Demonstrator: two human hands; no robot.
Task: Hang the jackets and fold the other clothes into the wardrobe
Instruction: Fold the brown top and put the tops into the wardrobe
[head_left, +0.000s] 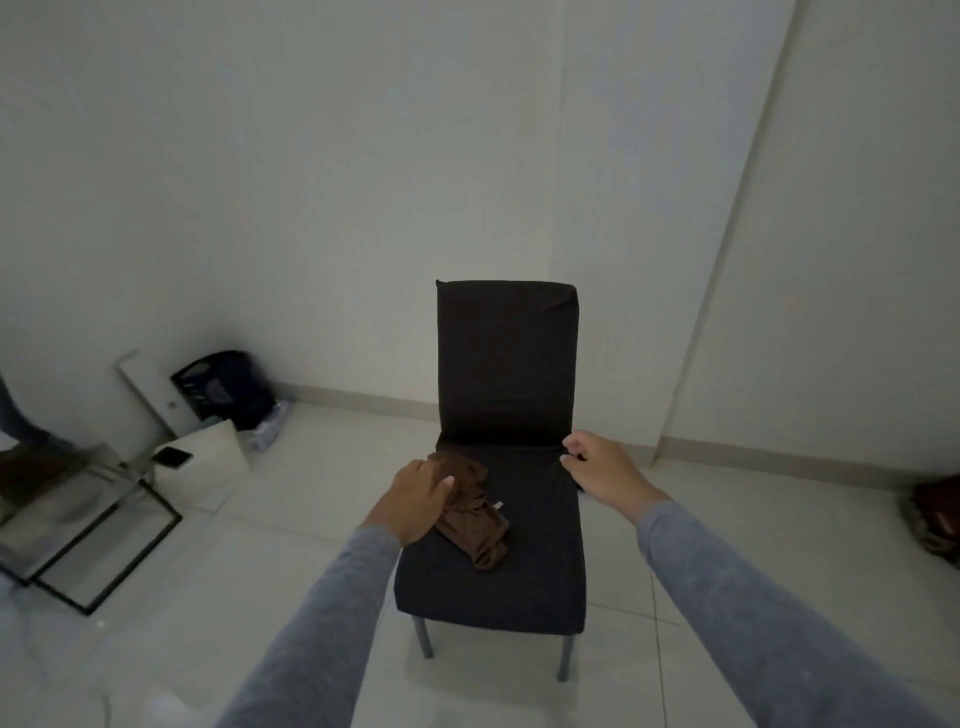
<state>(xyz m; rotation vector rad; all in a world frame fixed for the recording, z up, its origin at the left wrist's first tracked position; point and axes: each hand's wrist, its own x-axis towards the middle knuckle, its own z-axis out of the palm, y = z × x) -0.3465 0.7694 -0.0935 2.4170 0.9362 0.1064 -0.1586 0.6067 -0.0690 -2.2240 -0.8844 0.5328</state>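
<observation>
Brown crumpled cloth garment lies unfolded on the seat of the dark fabric-covered chair, so folding looks not yet begun, and no wardrobe shows; left hand rests on its left edge, grip unclear; right hand curls its fingers at the seat's rear corner, hold unclear

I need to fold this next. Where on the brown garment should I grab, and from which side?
Probably the bunched upper end of the brown garment, near the seat's back-left corner, where the left hand rests. Come from the left and above: it lies crumpled along the left side of the chair seat, so that thick end offers most cloth.
</observation>
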